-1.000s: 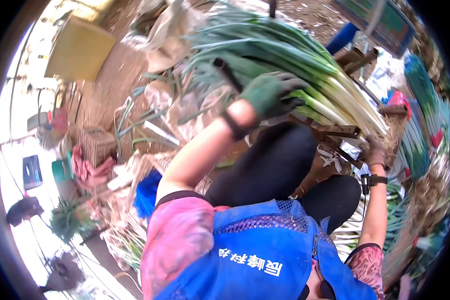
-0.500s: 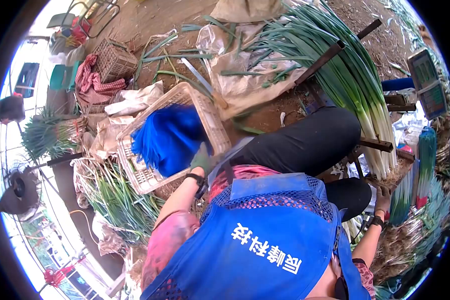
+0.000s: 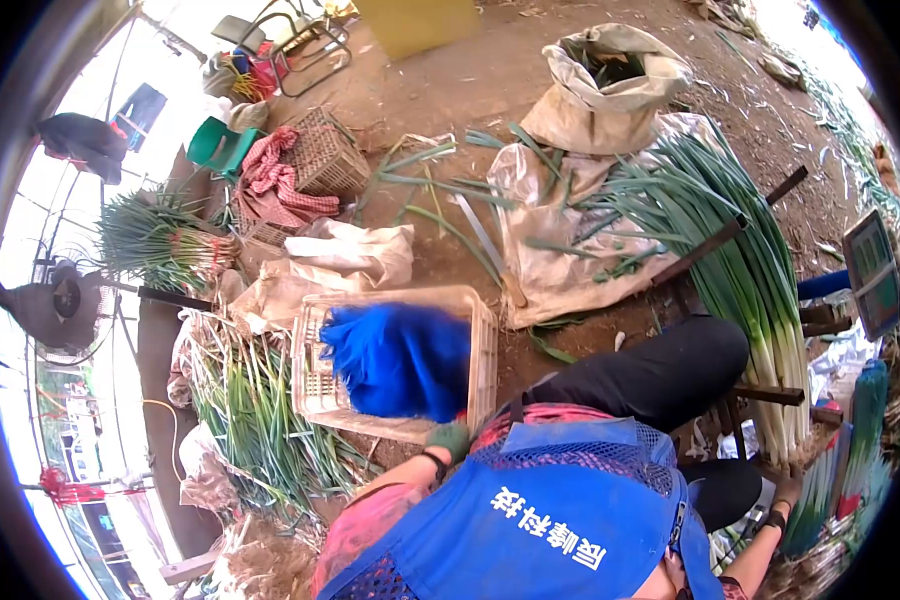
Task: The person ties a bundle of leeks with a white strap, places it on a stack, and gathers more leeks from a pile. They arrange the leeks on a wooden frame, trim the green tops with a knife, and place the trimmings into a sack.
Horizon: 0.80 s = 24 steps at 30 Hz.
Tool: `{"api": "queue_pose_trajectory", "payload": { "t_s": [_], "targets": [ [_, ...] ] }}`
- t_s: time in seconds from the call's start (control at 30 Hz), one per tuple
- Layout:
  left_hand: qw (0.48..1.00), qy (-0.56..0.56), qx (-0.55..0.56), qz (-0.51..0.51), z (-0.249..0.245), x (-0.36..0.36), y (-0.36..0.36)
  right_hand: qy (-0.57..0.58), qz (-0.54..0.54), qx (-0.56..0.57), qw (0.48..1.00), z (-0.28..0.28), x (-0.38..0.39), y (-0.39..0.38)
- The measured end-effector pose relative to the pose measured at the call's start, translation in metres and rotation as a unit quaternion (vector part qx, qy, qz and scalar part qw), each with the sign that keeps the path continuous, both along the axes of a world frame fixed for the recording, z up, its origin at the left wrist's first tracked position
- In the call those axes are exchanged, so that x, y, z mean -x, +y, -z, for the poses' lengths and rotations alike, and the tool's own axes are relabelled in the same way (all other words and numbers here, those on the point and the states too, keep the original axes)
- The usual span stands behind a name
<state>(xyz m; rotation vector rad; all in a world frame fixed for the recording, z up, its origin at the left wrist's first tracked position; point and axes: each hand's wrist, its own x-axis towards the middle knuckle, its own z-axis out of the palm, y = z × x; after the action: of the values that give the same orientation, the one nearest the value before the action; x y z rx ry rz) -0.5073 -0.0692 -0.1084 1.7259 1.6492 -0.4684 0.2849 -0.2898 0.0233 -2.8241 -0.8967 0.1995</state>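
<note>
My left hand (image 3: 450, 438), in a green glove, is at the near edge of a plastic crate (image 3: 482, 350). A bunch of blue strips (image 3: 400, 360) fills much of that crate, close by the hand. The left fingers are partly hidden, so their grip does not show. At the lower right, my gloved right hand (image 3: 788, 488) is by the root ends of a big bunch of long green onions (image 3: 755, 310). These lie across a metal-barred stand (image 3: 715, 248), white stems toward me. What the right fingers grip is hidden.
A sack of greens (image 3: 605, 105) stands at the back. On a flattened sack (image 3: 545, 285) lie cut leaves, beside a long knife (image 3: 485, 240). More green onions (image 3: 260, 410) lie left of the crate. A scale display (image 3: 870, 270) is at right.
The view has turned, so the crate and onions appear lower and further right. My left hand is now lower at the crate's near edge. The right hand stays by the onion roots.
</note>
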Motion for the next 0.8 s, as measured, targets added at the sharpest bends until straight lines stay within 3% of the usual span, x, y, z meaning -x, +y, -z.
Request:
{"api": "queue_pose_trajectory", "payload": {
  "t_s": [0.1, 0.2, 0.23, 0.27, 0.3, 0.33, 0.4, 0.43, 0.47, 0.5, 0.6, 0.67, 0.7, 0.8],
  "targets": [
    [0.998, -0.023, 0.052, 0.002, -0.028, 0.016, -0.013, 0.029, -0.001, -0.018, 0.999, 0.004, -0.009, -0.003],
    [0.963, -0.162, 0.213, 0.025, 0.012, 0.050, 0.005, 0.021, -0.001, -0.023, 1.000, 0.001, -0.009, -0.008],
    [0.966, -0.025, 0.244, 0.087, -0.043, 0.028, 0.044, 0.015, 0.002, -0.023, 1.000, -0.006, 0.000, -0.005],
    [0.960, -0.022, 0.276, 0.047, -0.074, 0.022, 0.076, 0.009, 0.006, -0.024, 1.000, -0.010, 0.008, -0.005],
    [0.972, -0.028, 0.222, 0.071, -0.092, 0.019, 0.103, -0.037, -0.023, -0.037, 0.998, 0.000, 0.003, -0.016],
    [0.976, -0.060, 0.204, -0.045, -0.133, 0.002, 0.128, -0.030, -0.014, -0.028, 0.999, 0.005, 0.001, -0.028],
    [0.963, -0.163, 0.149, -0.155, -0.104, 0.000, 0.167, -0.019, 0.005, -0.010, 1.000, 0.008, 0.005, -0.048],
    [0.987, -0.134, 0.064, -0.062, -0.089, -0.006, 0.190, -0.016, 0.007, -0.010, 1.000, 0.006, 0.014, -0.059],
    [0.995, -0.094, -0.022, -0.014, -0.107, -0.030, 0.206, -0.023, 0.025, -0.003, 0.999, 0.007, 0.022, -0.075],
    [0.990, -0.126, -0.065, -0.019, -0.099, -0.043, 0.218, -0.031, 0.041, 0.004, 0.999, 0.010, 0.030, -0.091],
    [0.978, -0.183, -0.069, -0.070, -0.024, -0.061, 0.246, -0.011, 0.097, 0.069, 0.993, -0.009, 0.065, -0.110],
    [0.991, -0.039, -0.072, -0.107, -0.038, -0.085, 0.267, 0.045, 0.135, 0.077, 0.987, -0.010, 0.074, -0.132],
    [0.992, -0.023, -0.017, -0.119, -0.033, -0.089, 0.279, 0.025, 0.160, 0.078, 0.984, -0.005, 0.082, -0.140],
    [0.996, -0.088, 0.023, -0.009, -0.035, -0.104, 0.290, 0.046, 0.169, 0.070, 0.982, -0.015, 0.116, -0.125]
  ]
}}
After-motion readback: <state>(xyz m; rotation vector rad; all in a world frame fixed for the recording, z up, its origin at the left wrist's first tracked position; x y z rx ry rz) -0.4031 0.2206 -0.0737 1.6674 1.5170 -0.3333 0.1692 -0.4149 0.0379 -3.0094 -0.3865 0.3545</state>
